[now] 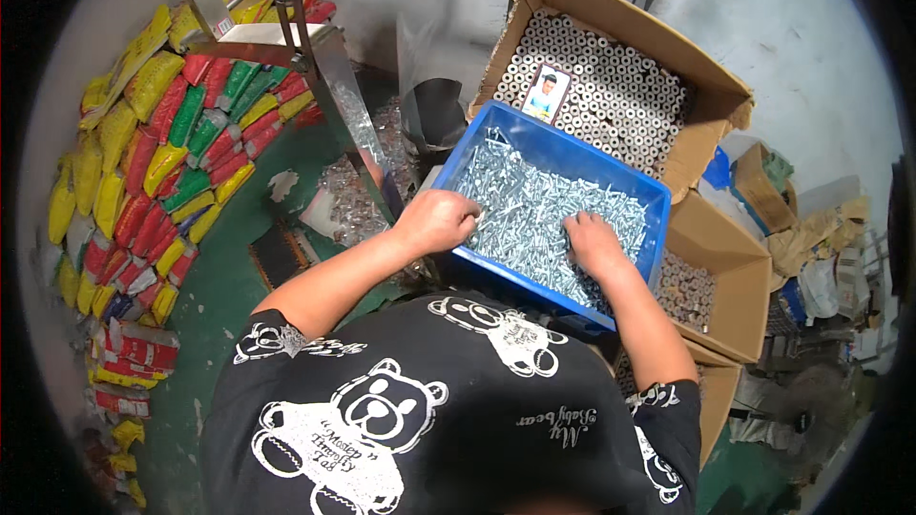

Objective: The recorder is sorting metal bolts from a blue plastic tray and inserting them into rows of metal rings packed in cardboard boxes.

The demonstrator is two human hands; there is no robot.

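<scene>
A blue plastic bin stands tilted in front of me, filled with a loose heap of silvery screws. Over the bin's left side my left hand is closed, with its fingers curled inward at the edge of the heap; whatever lies between the fingertips is hidden. My right hand rests on the right part of the screws, its fingers bent and closed down against them. I cannot make out what its fingertips hold.
Behind the bin is a cardboard box of small round white-ended pieces, with a picture card on top. Another open carton stands to the right. A metal-framed machine rises at left, near stacked colourful bags.
</scene>
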